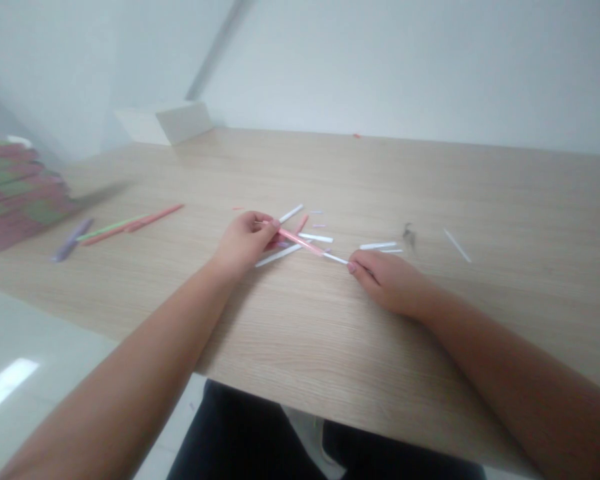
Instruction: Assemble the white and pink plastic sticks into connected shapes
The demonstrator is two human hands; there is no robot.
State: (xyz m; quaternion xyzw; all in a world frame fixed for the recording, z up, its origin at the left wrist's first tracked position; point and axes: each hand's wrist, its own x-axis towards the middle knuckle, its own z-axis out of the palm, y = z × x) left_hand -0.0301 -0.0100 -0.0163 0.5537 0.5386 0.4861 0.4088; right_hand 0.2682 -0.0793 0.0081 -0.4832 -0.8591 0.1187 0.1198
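Observation:
My left hand (250, 243) is closed in a pinch on a slim pink tube (303, 241), which slants down to the right between my hands. From the tube's right end runs a thin white stick (336, 258); its far end is pinched in my right hand (385, 279). Whether the stick sits inside the tube or only meets its end, I cannot tell. Under and behind the tube lie several white strips (277, 255) and a short pink piece (303, 223), partly covered by my left hand. More white strips (379, 246) lie just beyond my right hand.
At the left are purple (73, 240), green and pink sticks (155, 218), beside a stack of pink and green bundles (20, 193). A white box-like piece (185, 122) stands at the back. A small dark item (409, 232) and a thin white strip (457, 245) lie right of centre.

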